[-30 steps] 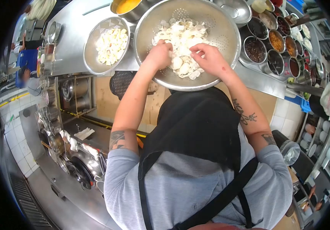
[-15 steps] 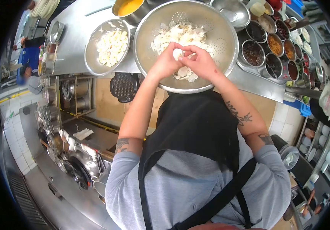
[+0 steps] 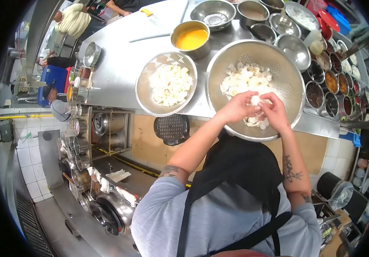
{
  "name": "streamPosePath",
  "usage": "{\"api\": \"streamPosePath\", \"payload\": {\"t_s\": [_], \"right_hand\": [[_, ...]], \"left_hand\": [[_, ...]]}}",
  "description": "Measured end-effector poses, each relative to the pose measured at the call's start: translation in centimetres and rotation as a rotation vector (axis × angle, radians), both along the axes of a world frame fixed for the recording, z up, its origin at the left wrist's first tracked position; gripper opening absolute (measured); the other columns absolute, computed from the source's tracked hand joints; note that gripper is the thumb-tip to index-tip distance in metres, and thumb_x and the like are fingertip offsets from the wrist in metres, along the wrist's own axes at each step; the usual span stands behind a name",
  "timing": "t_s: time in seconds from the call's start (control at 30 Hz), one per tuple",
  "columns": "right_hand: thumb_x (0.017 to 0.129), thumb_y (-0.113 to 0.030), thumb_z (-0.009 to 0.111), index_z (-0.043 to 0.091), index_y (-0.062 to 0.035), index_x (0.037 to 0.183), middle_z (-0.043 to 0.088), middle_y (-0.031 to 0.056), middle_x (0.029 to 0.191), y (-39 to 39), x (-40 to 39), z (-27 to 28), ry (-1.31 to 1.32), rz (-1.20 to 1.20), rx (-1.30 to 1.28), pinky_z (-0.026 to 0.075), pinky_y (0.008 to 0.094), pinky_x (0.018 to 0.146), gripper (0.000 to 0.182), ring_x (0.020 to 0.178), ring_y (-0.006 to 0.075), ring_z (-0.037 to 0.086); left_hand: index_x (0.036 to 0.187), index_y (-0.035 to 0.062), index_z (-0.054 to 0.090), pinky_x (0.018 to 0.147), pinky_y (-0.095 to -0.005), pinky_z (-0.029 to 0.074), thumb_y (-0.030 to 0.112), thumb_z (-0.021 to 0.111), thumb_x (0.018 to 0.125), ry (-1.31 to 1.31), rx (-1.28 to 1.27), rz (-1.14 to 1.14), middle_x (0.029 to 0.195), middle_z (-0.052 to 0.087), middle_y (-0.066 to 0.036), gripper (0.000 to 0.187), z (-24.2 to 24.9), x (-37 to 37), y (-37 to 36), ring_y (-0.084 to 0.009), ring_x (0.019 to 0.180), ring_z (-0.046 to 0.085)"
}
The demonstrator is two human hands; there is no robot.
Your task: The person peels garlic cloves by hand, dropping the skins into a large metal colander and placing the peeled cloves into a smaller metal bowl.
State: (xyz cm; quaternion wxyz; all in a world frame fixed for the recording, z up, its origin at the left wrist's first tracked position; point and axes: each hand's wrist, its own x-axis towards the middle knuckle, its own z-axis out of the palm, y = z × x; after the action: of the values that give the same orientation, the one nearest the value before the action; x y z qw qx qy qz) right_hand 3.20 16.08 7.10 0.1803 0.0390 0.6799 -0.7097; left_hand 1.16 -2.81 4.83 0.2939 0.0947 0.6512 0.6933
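Note:
My left hand (image 3: 239, 108) and my right hand (image 3: 275, 112) meet over the near part of a large metal colander (image 3: 295, 112). Between their fingertips is a small white garlic clove (image 3: 255, 100), with the fingers of both hands closed about it. Papery garlic skins and garlic pieces (image 3: 246, 79) lie heaped in this colander, partly hidden by my hands. To the left, a smaller colander (image 3: 142, 97) holds many pale peeled garlic cloves (image 3: 171, 85).
Behind the colanders stand a pot of orange-yellow liquid (image 3: 191, 39) and a metal bowl (image 3: 296, 52). Several containers of sauces and toppings (image 3: 314, 94) crowd the right. A cutting board (image 3: 161, 21) lies at the back. A black perforated stool (image 3: 171, 129) is below the counter edge.
The view has swung left, so the colanders appear farther right and lower. My hands stay over the large colander with the garlic clove; my right fingers look a little more spread.

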Motion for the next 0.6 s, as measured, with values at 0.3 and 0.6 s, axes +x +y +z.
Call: {"api": "streamPosePath", "payload": {"t_s": [0.3, 0.6], "right_hand": [[0.086, 0.0, 0.068, 0.06, -0.001, 0.083, 0.058, 0.0075, 0.099, -1.5, 2.2, 2.0, 0.461, 0.032, 0.414, 0.051, 0.0265, 0.058, 0.009, 0.075, 0.0139, 0.062], [0.092, -0.003, 0.062, 0.058, -0.0007, 0.093, 0.062, 0.0026, 0.081, -1.9, -0.1, 1.9, 0.112, 0.097, 0.182, 0.048, 0.0246, 0.054, 0.005, 0.067, 0.0103, 0.06]], "left_hand": [[0.111, 0.0051, 0.06, 0.049, -0.0228, 0.043, 0.046, 0.051, 0.101, -0.28, -0.027, -0.145, 0.082, 0.063, -0.003, 0.043, 1.9, -1.3, -0.5, -0.0082, 0.063, 0.056], [0.092, 0.0009, 0.055, 0.065, -0.0415, 0.048, 0.026, 0.048, 0.097, 0.495, -0.274, 0.233, 0.073, 0.061, -0.017, 0.027, 2.3, -0.8, 0.5, -0.0305, 0.067, 0.061]]}}
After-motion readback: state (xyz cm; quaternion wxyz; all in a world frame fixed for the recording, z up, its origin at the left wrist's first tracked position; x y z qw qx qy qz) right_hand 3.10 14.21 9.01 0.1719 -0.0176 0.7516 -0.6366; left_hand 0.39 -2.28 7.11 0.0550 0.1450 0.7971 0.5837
